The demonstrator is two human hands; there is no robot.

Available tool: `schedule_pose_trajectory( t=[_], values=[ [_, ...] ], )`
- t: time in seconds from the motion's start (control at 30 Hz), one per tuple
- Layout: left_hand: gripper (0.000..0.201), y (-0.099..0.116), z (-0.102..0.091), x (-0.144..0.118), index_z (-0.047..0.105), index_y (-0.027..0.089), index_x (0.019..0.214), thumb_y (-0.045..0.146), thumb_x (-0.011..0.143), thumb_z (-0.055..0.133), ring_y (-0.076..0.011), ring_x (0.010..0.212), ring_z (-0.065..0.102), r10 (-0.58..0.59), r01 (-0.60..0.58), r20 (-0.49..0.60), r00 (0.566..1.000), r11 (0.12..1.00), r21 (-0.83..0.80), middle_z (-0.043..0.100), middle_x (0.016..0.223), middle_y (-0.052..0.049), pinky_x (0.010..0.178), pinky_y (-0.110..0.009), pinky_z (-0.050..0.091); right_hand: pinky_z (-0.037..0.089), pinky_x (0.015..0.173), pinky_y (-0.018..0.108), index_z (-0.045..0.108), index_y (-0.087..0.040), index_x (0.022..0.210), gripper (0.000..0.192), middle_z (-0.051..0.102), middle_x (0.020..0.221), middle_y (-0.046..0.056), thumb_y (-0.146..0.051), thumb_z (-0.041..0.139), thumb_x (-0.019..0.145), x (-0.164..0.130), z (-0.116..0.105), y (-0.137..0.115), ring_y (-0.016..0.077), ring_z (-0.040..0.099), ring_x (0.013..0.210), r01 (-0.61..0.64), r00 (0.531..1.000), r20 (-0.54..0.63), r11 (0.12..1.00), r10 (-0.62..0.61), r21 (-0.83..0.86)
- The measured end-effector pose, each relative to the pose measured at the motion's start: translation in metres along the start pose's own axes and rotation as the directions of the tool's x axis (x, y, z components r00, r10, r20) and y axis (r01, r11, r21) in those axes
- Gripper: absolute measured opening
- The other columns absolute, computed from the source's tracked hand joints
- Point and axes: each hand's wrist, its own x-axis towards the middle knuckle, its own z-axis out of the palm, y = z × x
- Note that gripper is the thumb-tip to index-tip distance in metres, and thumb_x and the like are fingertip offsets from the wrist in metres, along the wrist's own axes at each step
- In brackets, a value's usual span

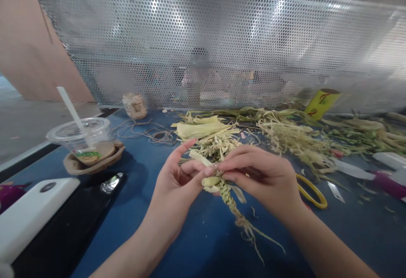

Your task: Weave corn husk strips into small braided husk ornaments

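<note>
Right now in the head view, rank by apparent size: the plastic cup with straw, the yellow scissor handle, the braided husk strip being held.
1. plastic cup with straw, largest.
2. braided husk strip, pinched between left hand and right hand; nearer the camera, so this rank is unsure.
3. yellow scissor handle, partly hidden.

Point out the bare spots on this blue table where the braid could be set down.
Bare blue table lies under the hands, between the left hand and the right hand. Another patch lies between the plastic cup and the left hand. Crowded: the husk strips behind, and the scissors to the right.
</note>
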Motion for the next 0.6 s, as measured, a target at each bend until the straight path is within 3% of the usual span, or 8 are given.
schedule_pose_trajectory(
  t=[0.2,0.33,0.4,0.43,0.47,0.53,0.57,0.6],
  values=[
    [0.071,-0.002,-0.001,0.001,0.039,0.015,0.122,0.016,0.061,0.075,-0.0068,0.048,0.055,0.019,-0.019,0.001,1.0,0.997,0.071,0.059,0.052,0.008,0.052,-0.017,0.047,0.051,0.055,0.02,0.069,-0.024,0.091,0.03,0.064,0.068,-0.002,-0.004,0.065,0.07,-0.003,-0.005,0.003,0.0093,0.06,0.061,-0.159,0.984,-0.048,0.968,0.171,0.197],
    [0.069,-0.008,-0.001,-0.004,0.034,0.018,0.122,0.014,0.065,0.072,-0.0087,0.054,0.057,0.077,-0.081,0.029,0.997,0.979,0.19,0.058,0.057,0.008,0.057,-0.02,0.048,0.045,0.046,0.023,0.068,-0.026,0.093,0.028,0.061,0.064,-0.003,-0.008,0.062,0.074,0.003,-0.029,0.004,0.0094,0.053,0.054,-0.019,0.95,-0.295,0.961,0.103,0.275],
    [0.069,-0.01,-0.002,-0.01,0.032,0.021,0.124,0.016,0.067,0.07,-0.0101,0.057,0.058,0.005,-0.057,0.184,0.983,0.958,0.281,0.059,0.062,0.006,0.06,-0.023,0.048,0.04,0.043,0.023,0.071,-0.021,0.08,0.02,0.062,0.068,0.0,-0.005,0.059,0.076,0.008,-0.036,0.009,0.0088,0.053,0.053,0.126,0.806,-0.59,0.987,-0.041,0.103],
    [0.068,-0.01,-0.002,-0.013,0.032,0.022,0.124,0.017,0.068,0.069,-0.0106,0.058,0.058,-0.052,-0.044,0.28,0.959,0.944,0.326,0.059,0.064,0.005,0.061,-0.024,0.049,0.039,0.044,0.023,0.071,-0.022,0.075,0.021,0.06,0.065,-0.001,-0.005,0.059,0.076,0.01,-0.036,0.014,0.0083,0.052,0.053,0.222,0.636,-0.746,0.973,-0.198,-0.068],
    [0.066,-0.01,-0.003,-0.016,0.033,0.022,0.124,0.017,0.068,0.068,-0.0109,0.059,0.058,-0.109,-0.039,0.372,0.922,0.929,0.368,0.06,0.066,0.004,0.063,-0.025,0.049,0.04,0.046,0.023,0.07,-0.024,0.078,0.022,0.06,0.066,-0.002,-0.005,0.059,0.076,0.01,-0.033,0.021,0.0088,0.053,0.054,0.242,0.571,-0.769,0.954,-0.288,-0.178],
    [0.061,-0.011,-0.004,-0.02,0.038,0.023,0.122,0.019,0.068,0.067,-0.0113,0.06,0.058,-0.188,-0.069,0.499,0.846,0.889,0.452,0.061,0.068,0.003,0.065,-0.026,0.049,0.047,0.057,0.026,0.068,-0.025,0.089,0.023,0.065,0.077,0.0,-0.008,0.058,0.077,0.008,-0.019,0.039,0.0116,0.057,0.061,0.062,0.823,-0.506,0.927,-0.258,-0.371],
    [0.059,-0.011,-0.006,-0.02,0.041,0.024,0.12,0.022,0.067,0.068,-0.0117,0.061,0.058,-0.209,-0.104,0.534,0.82,0.862,0.496,0.062,0.069,0.003,0.065,-0.026,0.048,0.049,0.063,0.029,0.067,-0.024,0.095,0.024,0.067,0.087,0.003,-0.011,0.059,0.076,0.006,-0.01,0.049,0.0151,0.061,0.071,0.039,0.968,-0.199,0.872,-0.155,-0.488],
    [0.058,-0.012,-0.007,-0.02,0.043,0.023,0.119,0.025,0.067,0.068,-0.0124,0.06,0.058,-0.233,-0.136,0.555,0.799,0.829,0.543,0.063,0.07,0.002,0.062,-0.026,0.048,0.05,0.066,0.032,0.066,-0.023,0.099,0.025,0.068,0.091,0.005,-0.015,0.06,0.076,0.003,-0.001,0.058,0.0177,0.062,0.076,0.107,0.994,0.057,0.814,-0.091,-0.571]
  ],
)
